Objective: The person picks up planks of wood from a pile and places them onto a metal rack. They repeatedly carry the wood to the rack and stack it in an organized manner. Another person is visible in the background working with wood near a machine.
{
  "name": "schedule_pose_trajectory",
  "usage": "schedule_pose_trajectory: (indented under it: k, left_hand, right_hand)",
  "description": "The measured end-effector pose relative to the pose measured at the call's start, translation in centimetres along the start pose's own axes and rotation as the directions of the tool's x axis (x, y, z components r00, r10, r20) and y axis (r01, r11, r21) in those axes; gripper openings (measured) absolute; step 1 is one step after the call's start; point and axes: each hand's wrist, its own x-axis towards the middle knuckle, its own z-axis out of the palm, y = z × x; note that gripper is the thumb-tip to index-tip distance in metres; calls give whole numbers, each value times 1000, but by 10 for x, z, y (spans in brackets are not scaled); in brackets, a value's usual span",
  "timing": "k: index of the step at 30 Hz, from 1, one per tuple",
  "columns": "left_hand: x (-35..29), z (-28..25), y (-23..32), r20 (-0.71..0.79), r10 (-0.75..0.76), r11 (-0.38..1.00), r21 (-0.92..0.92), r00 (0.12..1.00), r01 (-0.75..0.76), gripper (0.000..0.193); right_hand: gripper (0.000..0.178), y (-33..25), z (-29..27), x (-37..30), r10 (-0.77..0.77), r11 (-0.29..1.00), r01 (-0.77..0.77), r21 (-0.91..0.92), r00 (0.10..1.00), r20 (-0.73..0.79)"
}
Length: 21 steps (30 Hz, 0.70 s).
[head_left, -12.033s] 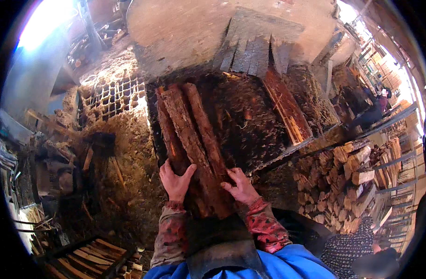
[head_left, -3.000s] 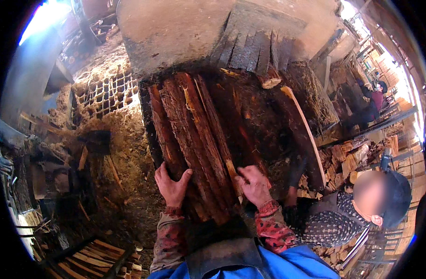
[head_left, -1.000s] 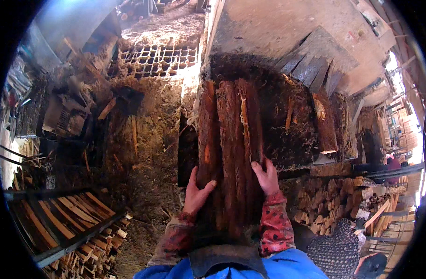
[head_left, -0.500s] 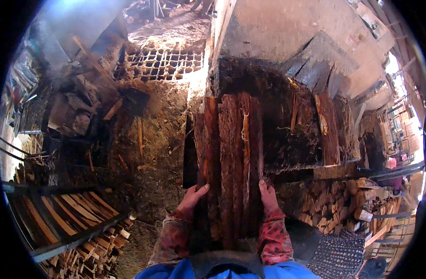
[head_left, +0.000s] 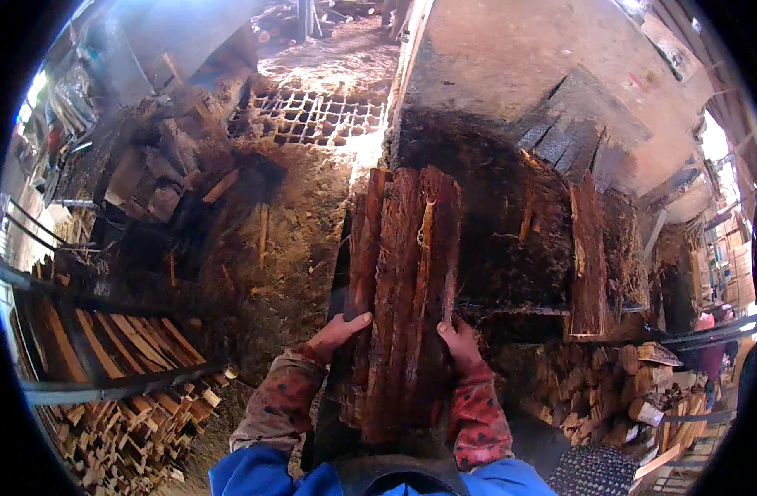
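A bundle of long, reddish-brown, bark-covered wood slabs (head_left: 399, 273) lies lengthwise in front of me, its near end close to my body. My left hand (head_left: 339, 332) grips its left side, thumb lying on the bark. On the opposite side my right hand (head_left: 461, 343) clasps the bundle, thumb up along the edge. The fingers of both hands curl out of sight beneath or behind the slabs. A pale, torn strip of wood shows along the bundle's right half.
Right of the bundle, a dark bench (head_left: 511, 285) carries a loose bark slab (head_left: 589, 256). A rack of wood strips (head_left: 122, 339) stands at left above stacked sticks (head_left: 130, 434). Beyond is a metal grid (head_left: 320, 116) in the floor. Split wood (head_left: 593, 380) is piled at right.
My view has shifted, so the surroundings sit farther right in the picture. The bundle now leans slightly, and my right hand is closer to my left. Both hands keep their grip.
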Motion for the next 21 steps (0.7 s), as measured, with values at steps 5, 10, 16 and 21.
schedule_pose_trajectory:
  k: [5, 10, 16, 21]
  left_hand:
    - [-5, 18, -30, -2, 11, 969, -246, 1000, -11, 66]
    - [-24, 35, -49, -32, 170, 960, -219, 985, -172, 67]
    - [-45, 59, -58, -118, 178, 973, -127, 977, -192, 85]
    - [-52, 63, -93, -184, 214, 941, -223, 959, -253, 90]
  right_hand:
    - [111, 37, -18, 14, -16, 998, 18, -55, 999, 32]
    - [95, 21, -20, 16, -44, 999, 45, -7, 990, 131]
    - [70, 61, -41, 26, -110, 988, 84, 127, 971, 214]
    - [59, 72, -36, 41, -181, 982, 154, 107, 924, 336]
